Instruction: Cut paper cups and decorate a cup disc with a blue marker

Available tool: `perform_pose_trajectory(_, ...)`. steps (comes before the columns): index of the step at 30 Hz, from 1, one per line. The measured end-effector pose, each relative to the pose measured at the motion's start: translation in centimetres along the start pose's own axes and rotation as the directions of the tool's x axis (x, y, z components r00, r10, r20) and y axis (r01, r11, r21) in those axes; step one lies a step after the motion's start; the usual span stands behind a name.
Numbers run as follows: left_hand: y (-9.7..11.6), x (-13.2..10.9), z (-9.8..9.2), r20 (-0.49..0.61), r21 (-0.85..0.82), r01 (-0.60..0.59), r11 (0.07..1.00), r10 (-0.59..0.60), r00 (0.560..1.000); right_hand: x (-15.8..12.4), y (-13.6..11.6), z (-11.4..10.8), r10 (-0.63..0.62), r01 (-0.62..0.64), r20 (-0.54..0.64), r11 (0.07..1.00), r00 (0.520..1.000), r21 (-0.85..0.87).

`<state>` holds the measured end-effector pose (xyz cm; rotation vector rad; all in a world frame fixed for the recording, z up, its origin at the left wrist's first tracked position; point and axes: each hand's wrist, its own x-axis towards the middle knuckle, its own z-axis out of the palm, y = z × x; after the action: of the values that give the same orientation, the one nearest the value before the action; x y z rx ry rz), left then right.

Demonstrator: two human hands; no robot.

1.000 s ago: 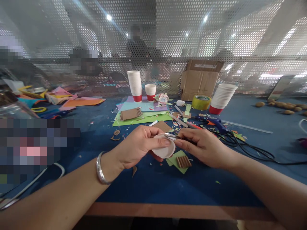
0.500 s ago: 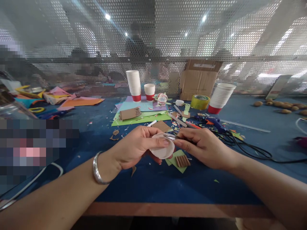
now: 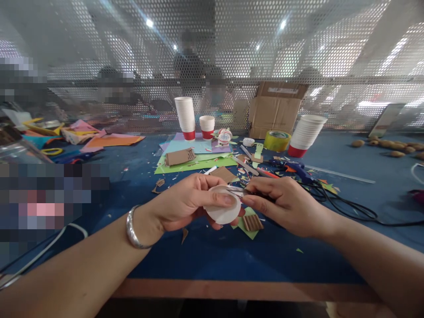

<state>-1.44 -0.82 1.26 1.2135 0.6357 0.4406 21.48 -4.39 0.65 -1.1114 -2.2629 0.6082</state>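
Observation:
My left hand [image 3: 195, 201], with a silver bangle on its wrist, pinches a round white paper piece [image 3: 218, 215], thumb on top and fingers underneath. The piece looks like a cup base with a low rim. My right hand [image 3: 281, 203] is closed around small scissors [image 3: 237, 192]; their handles are hidden in the fingers. The pointed metal blades lie at the upper right rim of the paper piece. Below the hands on the table are a corrugated cardboard scrap [image 3: 253, 222] and a piece of green paper [image 3: 251, 234].
Stacked paper cups [image 3: 185, 115] stand at the back, with another stack [image 3: 306, 132] to the right. Near it are yellow tape [image 3: 277, 140], a blue glue gun [image 3: 298, 170] and black cable [image 3: 351, 212]. Paper scraps litter the middle. A cardboard box [image 3: 276, 110] leans against the perforated screen.
The white paper piece has shifted slightly left and down with my left hand. The scissor blades still sit at its rim, at a slightly different angle.

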Motion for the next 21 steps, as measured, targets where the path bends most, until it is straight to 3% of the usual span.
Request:
perform_pose_trajectory(5, 0.19, 0.02, -0.62, 0.125, -0.039, 0.084, 0.996, -0.079, 0.989, -0.17, -0.14, -0.04, 0.002, -0.002, 0.015, 1.0, 1.0, 0.006)
perform_pose_trajectory(7, 0.28, -0.01, -0.63, 0.127, -0.05, 0.075, 0.996, -0.068, 0.99, -0.14, -0.04, -0.04, 0.005, -0.005, 0.012, 1.0, 1.0, 0.017)
perform_pose_trajectory(15, 0.25, -0.15, 0.0, -0.084, 0.091, -0.06, 0.994, 0.068, 0.994, -0.03, 0.71, -0.16, 0.044, -0.044, -0.039, 0.999, 0.998, -0.006)
perform_pose_trajectory(21, -0.06, 0.06, 0.32, -0.127, 0.222, -0.124, 0.967, 0.155, 0.98, 0.01, 0.28, 0.15, 0.079, -0.079, -0.007, 0.997, 0.997, 0.006)
